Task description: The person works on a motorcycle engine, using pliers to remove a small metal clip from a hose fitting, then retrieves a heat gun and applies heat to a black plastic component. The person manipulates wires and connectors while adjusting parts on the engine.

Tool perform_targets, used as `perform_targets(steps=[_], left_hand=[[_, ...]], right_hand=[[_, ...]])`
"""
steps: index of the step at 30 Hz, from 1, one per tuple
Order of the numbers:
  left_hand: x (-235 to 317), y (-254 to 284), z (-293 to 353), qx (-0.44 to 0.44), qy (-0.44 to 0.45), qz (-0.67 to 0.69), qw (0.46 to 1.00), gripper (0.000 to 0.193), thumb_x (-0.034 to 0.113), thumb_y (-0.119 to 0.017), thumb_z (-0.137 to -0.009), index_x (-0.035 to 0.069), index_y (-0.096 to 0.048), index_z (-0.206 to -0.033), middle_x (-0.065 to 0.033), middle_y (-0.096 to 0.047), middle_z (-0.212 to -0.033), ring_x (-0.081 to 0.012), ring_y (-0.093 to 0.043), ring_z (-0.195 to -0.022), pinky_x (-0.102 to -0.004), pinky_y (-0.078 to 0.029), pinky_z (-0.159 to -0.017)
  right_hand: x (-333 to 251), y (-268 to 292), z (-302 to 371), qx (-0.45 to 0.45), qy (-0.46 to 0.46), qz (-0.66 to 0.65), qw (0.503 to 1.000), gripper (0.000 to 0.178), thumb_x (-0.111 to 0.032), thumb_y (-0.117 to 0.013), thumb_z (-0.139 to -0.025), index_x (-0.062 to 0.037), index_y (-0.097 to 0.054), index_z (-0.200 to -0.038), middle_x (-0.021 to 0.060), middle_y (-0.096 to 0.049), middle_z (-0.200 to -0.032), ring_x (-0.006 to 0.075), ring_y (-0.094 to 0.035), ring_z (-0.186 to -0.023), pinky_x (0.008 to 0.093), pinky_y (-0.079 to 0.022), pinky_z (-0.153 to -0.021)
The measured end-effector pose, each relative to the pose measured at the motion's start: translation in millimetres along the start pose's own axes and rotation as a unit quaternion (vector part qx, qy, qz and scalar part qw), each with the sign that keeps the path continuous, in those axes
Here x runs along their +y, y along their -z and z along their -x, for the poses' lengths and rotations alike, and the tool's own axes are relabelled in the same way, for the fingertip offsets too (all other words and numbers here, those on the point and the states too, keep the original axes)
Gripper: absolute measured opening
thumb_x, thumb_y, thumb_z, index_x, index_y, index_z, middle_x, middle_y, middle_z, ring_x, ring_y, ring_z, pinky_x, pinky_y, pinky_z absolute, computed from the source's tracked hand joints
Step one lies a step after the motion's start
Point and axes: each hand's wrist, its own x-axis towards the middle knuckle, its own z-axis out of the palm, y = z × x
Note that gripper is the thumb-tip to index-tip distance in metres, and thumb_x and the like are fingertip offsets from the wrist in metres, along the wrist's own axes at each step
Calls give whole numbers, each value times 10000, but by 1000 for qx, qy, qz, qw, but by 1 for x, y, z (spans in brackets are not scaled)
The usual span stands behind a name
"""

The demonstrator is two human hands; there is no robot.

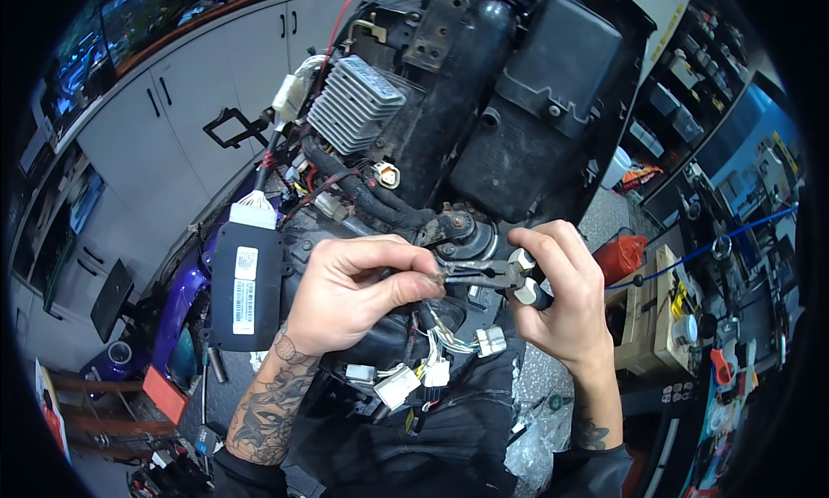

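My right hand [563,298] is closed round the black-and-white handles of a pair of pliers [494,274]. The plier jaws point left, and their tips meet the fingertips of my left hand [350,293]. Thumb and forefinger of that hand are pinched together on something too small to make out. Just below the pliers hangs a bundle of thin wires [445,336]. It ends in several white plug connectors [397,387], one of them a white connector [490,343] to the right. Behind the pliers sits a round, rusty-topped metal part [458,228].
A black control module [226,282] with white labels stands left of my left hand. Farther back are a finned metal regulator [356,105], a thick black wiring harness [345,180] and a black plastic box [561,58]. A wooden bench [643,312] is on the right, grey cabinets [199,110] on the left.
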Motion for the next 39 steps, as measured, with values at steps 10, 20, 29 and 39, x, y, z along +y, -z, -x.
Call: perform_targets(steps=[10, 20, 29, 39], left_hand=[[-1, -1, 0, -16, -18, -38, 999, 159, -30, -820, -958, -67, -797, -1111, -118, -783, -1028, -160, -768, -947, -277, -632, -835], [4, -1, -2, -38, -36, -73, 996, 145, -70, -840, -907, -62, -815, -1049, -130, -784, -995, -152, -754, -885, -270, -621, -776], [4, -3, -2, -46, -57, -89, 993, 153, -92, -838, -887, -46, -824, -1032, -127, -797, -961, -171, -766, -871, -290, -623, -766], [6, -6, -3, -40, -71, -118, 990, 147, -94, -846, -874, -45, -820, -1010, -121, -795, -950, -161, -762, -854, -283, -606, -744]], right_hand=[[0, -4, -1, -30, 7, -11, 999, 457, 15, -752, -702, -4, -712, -1158, 144, -662, -995, 359, -656, -899, 437, -541, -805], [0, -12, -4, -1, 33, 32, 999, 312, 1, -878, -688, -16, -714, -954, 97, -627, -833, 306, -610, -736, 413, -486, -662], [5, -8, -10, -7, 74, 61, 995, 278, -33, -914, -693, -26, -678, -840, 85, -590, -761, 289, -578, -660, 405, -441, -599], [9, 1, -9, -40, 85, 64, 993, 334, -35, -881, -699, 3, -723, -990, 100, -622, -823, 310, -598, -716, 406, -469, -640]])
